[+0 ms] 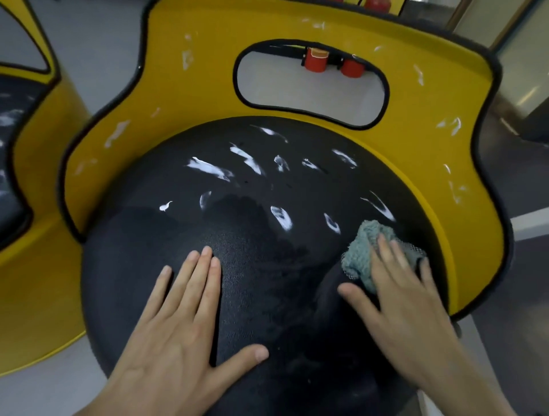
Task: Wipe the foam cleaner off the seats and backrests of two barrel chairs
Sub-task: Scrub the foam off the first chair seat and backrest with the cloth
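Pressing cloth (361,255) flat to seat (267,282), right side, near backrest (208,74): right hand (398,300), fingers straight, slightly spread, blurred. Cloth bunched; long axis unclear. Left hand (178,335) flat on seat, near-left, fingers together, thumb out. Foam (208,167) streaks on seat's far half, slanting far-left to near-right; flecks on backrest. Two red cylinders (316,61) beyond backrest cutout, contents unseen.

We see a tall red cylinder (315,61) with a shorter red cylinder (352,68) just beside it on its right. Above them a third red object (375,3) is cut by the frame's edge. Left of the tall cylinder spreads pale grey floor (98,53). Well to its right a glossy panel (531,89) catches soft streaks of light, and lower down lies a white strip (530,222).
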Demonstrator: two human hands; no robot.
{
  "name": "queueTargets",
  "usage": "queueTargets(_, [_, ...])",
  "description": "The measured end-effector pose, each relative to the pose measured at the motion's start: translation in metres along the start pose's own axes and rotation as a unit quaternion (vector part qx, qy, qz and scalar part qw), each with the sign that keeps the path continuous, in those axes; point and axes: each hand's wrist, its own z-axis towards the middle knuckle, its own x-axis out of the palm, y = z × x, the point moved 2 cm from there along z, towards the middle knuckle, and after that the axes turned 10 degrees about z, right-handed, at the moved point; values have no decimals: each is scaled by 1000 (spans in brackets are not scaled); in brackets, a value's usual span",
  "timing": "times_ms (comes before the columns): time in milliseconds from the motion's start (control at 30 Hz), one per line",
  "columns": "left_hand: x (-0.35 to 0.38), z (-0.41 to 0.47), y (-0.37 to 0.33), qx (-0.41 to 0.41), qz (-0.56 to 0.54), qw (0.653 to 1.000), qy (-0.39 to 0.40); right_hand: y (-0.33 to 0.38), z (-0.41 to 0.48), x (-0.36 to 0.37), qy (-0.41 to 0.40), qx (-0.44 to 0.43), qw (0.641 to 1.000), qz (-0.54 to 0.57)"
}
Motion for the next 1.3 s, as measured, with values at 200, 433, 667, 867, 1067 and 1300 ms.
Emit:
queueTargets(200, [-4, 20, -13, 10, 4, 1000, 17, 23, -21, 24, 41, -81, 996, 14])
queueTargets(433, [-6, 46, -34, 13, -6, 1000, 23, 16, -9, 17, 38, -58, 997, 35])
queueTargets(667, [-17, 54, -45, -38, -36, 998, 45, 5, 24, 6, -24, -56, 998, 19])
queueTargets(867, [-21, 67, -56, -73, -57, 992, 81, 20, -7, 16, 46, -81, 995, 21])
queueTargets(1067, [-21, 68, -58, -88, -63, 990, 90, 8, 64, -5, -7, -97, 995, 16])
queueTargets(1300, [-7, 72, -53, -58, -43, 996, 46, 7, 20, 11, 0, -147, 989, 24])
